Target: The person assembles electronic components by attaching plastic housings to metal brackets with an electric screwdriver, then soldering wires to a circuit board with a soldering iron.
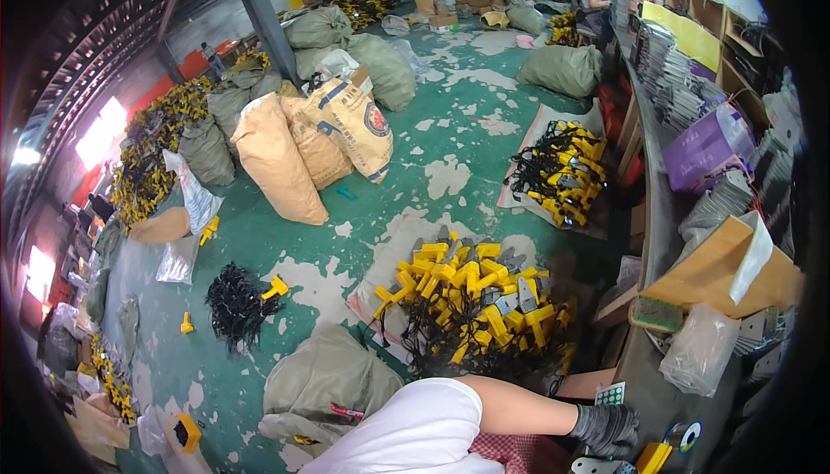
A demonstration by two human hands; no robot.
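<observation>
My left arm, in a white sleeve, reaches across the lower edge toward the workbench (pixel 641 362) on the right. The left hand (pixel 607 429) wears a dark grey glove. Its fingers are curled downward together, and whatever they hold is hidden. Just beyond it lies a card with green round stickers (pixel 610 394). On the near side are a grey metal plate (pixel 603 466) with holes and a yellow block-shaped part (pixel 654 458). A spool of wire (pixel 689 436) stands to its right. My right hand is outside the picture.
A heap of yellow devices with black cables (pixel 484 292) lies on the floor beside the bench, with another pile (pixel 566 171) farther off. Large sacks (pixel 277 159) stand at mid-left. A brush (pixel 655 313), plastic bag (pixel 702 349) and purple box (pixel 705 152) sit on the bench.
</observation>
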